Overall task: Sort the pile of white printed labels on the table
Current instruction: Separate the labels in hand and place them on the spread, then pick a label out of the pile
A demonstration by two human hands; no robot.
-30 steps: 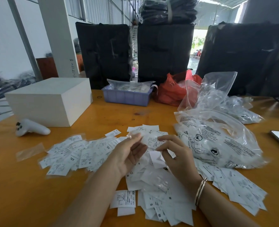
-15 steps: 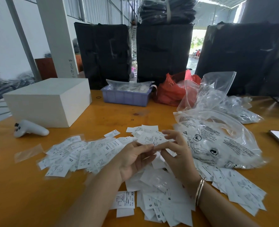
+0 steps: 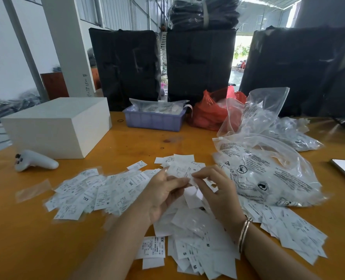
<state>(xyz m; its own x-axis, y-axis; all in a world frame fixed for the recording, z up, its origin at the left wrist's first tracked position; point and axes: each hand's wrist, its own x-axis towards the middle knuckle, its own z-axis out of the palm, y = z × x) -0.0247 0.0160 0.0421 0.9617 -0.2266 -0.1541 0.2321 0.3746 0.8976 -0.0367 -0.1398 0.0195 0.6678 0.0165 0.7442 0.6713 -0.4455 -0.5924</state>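
Head view: an orange table fills the lower frame, strewn with white labels. At centre the left hand and right hand meet over the pile. The left hand lies palm-up with fingers nearly straight, its fingertips against a small white label; the right hand's thumb and forefinger are curled and pinch that same label from the right. Whether the left thumb closes on the label cannot be told. A bracelet circles the right wrist.

The labels lie in several groups — a spread in clear sleeves at centre left, showing XXL and M; a small cluster just above the hands; the main pile under the hands and running to the lower centre, marked S and M; and a fan at lower right. One label marked XS lies apart at bottom centre.

At left sit a white box and a white controller. At upper centre stands a purple tray, a red bag just right of it. Printed clear bags heap at right, touching the fan. Black bundles stand behind the table.
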